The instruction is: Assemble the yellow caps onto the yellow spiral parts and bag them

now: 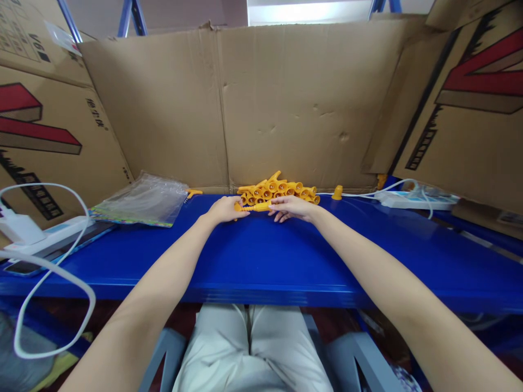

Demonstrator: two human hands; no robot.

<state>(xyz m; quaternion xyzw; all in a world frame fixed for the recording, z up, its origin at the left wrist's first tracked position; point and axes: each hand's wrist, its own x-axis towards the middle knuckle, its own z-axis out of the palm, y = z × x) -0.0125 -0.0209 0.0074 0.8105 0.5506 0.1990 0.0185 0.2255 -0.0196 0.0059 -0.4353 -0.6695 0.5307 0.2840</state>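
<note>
A yellow plastic piece (256, 207) with a ribbed, screw-like middle lies level between my two hands, just above the blue tabletop. At its left end, thumb and fingers of my left hand (224, 210) close around a wider yellow part. My right hand (293, 208) pinches the smoother right end between thumb and fingertips, its other fingers loosely curled. Right behind the hands is a pile of yellow cone-shaped plastic parts (281, 188) with round open ends facing me. Whether the held piece is one part or two joined, I cannot tell.
A T-handled yellow piece (193, 193) lies beside clear plastic bags (143, 198) on the left. One yellow cone (337, 192) stands right of the pile. Power strips (414, 200) with white cables sit at both sides. Cardboard (286, 109) walls the blue table (261, 261).
</note>
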